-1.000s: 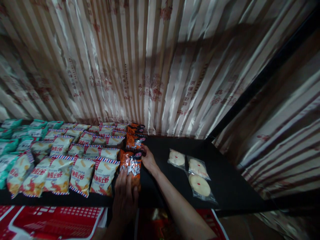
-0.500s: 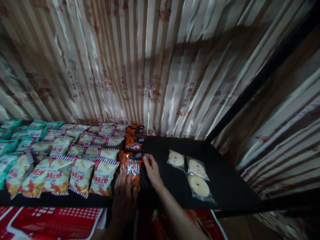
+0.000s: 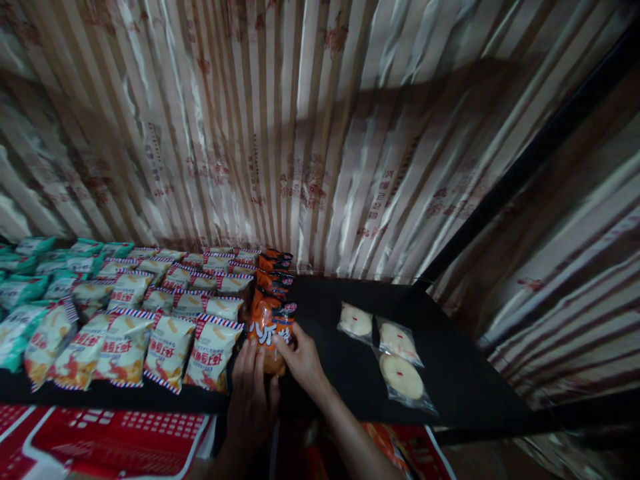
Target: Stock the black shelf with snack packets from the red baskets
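Observation:
An orange snack bag [image 3: 273, 327] with white lettering and a dark top edge stands at the right end of the bag rows, between my two hands. My left hand [image 3: 250, 387] is against its lower left side, fingers pointing up along the front. On the other side, my right hand [image 3: 303, 357] grips the bag's right edge, thumb on the front and fingers behind it, partly hidden. More orange bags [image 3: 275, 281] stand in line behind it. Just left are rows of pale snack bags [image 3: 213, 350] with red and blue striped edges.
Green bags [image 3: 23, 333] fill the far left of the black shelf [image 3: 330, 373]. Several flat round breads [image 3: 400, 375] in clear wrap lie on the right. Red baskets [image 3: 115, 443] stand below the front edge. A striped curtain [image 3: 310, 133] hangs behind, beside a dark slanting post [image 3: 525, 173].
My right hand has moved down and closed onto the bag's right edge. The orange bag is now tilted slightly and sits a little further right in view. My left hand stays at its lower left.

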Motion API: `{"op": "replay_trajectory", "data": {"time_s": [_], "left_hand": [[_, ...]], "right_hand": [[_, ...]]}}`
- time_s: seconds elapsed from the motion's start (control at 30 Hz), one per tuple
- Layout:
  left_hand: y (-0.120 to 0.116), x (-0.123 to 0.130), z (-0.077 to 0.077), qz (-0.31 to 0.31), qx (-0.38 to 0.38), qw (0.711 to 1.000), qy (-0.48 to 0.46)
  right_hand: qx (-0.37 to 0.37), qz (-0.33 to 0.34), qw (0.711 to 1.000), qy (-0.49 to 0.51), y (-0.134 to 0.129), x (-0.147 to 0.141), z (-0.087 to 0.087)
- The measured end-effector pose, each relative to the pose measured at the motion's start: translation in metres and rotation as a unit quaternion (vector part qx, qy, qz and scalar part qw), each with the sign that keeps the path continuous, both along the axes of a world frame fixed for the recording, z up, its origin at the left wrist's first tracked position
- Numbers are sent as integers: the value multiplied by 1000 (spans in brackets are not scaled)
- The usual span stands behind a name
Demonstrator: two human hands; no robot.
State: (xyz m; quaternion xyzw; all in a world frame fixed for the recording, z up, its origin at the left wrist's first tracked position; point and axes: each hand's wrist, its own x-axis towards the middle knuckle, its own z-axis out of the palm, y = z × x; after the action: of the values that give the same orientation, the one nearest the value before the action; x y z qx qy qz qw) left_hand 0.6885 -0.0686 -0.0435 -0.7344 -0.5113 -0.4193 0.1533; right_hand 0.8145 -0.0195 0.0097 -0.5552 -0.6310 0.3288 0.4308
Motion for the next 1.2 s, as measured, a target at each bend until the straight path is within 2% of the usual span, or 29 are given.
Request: {"op": "replay_trajectory", "data": {"time_s": [0.13,0.23,0.5,0.73,0.97,1.07,1.2], "left_hand": [[-1,0,5,-2,2,1000,13],[-1,-1,8,1,6,1000,25],[1,-2,8,4,4,999,45],[3,0,7,7,1,999,40],[2,0,7,9,3,1000,29],[2,0,5,7,-7,999,36],[3,0,3,5,-3,999,32]], "right_hand": [[42,-31,997,-62,8,-1,8],[63,-30,994,-84,11,-4,7],[55,-44,996,-63,12,-12,-12],[31,-26,999,-24,7,-15,-14],[135,-75,988,-16,1,-8,-23],[165,-56,983,-58,3,-5,-26],[150,-22,983,-106,5,-6,-29]]}}
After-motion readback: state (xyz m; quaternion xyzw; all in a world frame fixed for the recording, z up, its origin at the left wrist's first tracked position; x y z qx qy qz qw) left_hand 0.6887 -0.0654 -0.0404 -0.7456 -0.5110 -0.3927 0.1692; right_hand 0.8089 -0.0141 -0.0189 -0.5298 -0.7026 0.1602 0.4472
